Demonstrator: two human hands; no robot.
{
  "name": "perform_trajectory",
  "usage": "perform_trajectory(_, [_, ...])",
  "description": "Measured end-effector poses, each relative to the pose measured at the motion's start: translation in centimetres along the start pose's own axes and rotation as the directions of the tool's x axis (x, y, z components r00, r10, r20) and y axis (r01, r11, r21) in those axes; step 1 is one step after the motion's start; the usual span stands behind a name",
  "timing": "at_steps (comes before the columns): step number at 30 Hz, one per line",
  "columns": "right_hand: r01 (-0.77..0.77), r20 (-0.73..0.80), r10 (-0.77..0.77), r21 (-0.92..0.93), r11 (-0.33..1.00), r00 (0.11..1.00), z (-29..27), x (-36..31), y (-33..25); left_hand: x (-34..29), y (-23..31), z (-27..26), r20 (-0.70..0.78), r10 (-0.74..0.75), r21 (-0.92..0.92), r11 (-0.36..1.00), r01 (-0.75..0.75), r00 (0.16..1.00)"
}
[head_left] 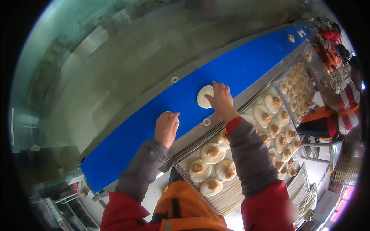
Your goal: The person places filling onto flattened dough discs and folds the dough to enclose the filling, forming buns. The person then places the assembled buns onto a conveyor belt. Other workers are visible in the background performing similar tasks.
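A flat, pale round of dough [204, 97] lies on the blue conveyor belt [150, 103]. My right hand [222, 101] grips its right edge, the thumb over the top and the fingers along the far side. Lower left on the belt, my left hand [165, 129] is closed round a second dough round [177, 120]. Only slivers of that piece show past the fingers and thumb. Both forearms, in grey and red sleeves, reach up from the lower edge.
A wire-mesh tray [227, 196] beside the belt holds dough rounds topped with brown filling [212, 153]. Another loaded tray [296, 90] stands beyond it. Small dough pieces [291, 38] lie at the belt's far end. Co-workers are at the right, one in a striped sleeve [348, 102].
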State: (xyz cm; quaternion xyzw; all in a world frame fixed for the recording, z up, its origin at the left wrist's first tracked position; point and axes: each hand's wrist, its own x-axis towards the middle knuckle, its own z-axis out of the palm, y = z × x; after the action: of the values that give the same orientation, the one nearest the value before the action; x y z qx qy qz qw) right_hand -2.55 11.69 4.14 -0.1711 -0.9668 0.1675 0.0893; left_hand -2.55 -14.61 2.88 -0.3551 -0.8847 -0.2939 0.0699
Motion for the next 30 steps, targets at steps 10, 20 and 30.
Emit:
perform_trajectory(10, [0.132,0.201,-0.174,0.208,0.969,0.964,2.1,-5.4,-8.0,-10.3,-9.7,-6.6,0.149,-0.442,-0.279,0.84,0.466,0.885])
perform_trajectory(20, [-0.261,0.275,0.06,0.788,0.558,0.96,-10.6,-29.7,-4.4,-19.2,-14.2,-10.3,0.061,-0.511,0.107,0.858,0.503,0.858])
perform_trajectory(30, [-0.526,0.264,0.555,0.758,0.386,0.789,-14.5,-44.7,5.9,-25.8,-14.7,-17.0,0.082,-0.586,0.425,0.752,0.504,0.806])
